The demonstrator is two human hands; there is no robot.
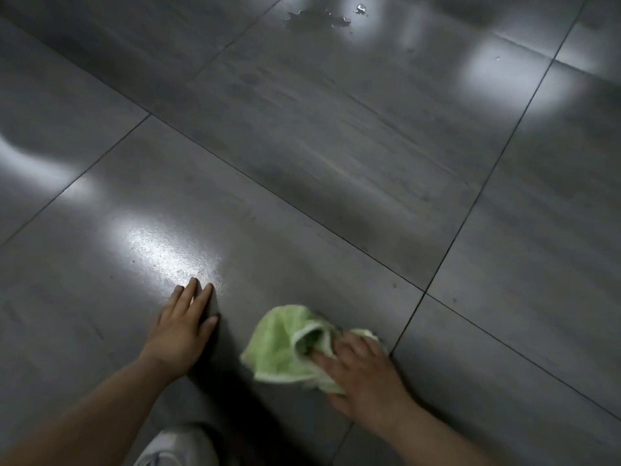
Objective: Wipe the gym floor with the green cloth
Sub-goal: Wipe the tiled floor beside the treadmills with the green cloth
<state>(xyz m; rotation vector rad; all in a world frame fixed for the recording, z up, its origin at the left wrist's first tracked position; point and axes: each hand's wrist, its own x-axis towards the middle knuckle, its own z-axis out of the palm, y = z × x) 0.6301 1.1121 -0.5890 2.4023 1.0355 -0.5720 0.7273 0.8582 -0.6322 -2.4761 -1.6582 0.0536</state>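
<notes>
The crumpled green cloth with a pale hem lies on the grey tiled gym floor near the bottom middle. My right hand lies on the cloth's right part, its fingers spread across the bunched fabric and pressing it down. To the left, my left hand rests flat on the floor with straight fingers, apart from the cloth. Damp streaks run across the large tile beyond the cloth.
A small puddle with a few droplets sits on the floor at the far top middle. Dark grout lines cross the tiles. A white shoe shows at the bottom edge between my arms. Bright light patches reflect off the floor.
</notes>
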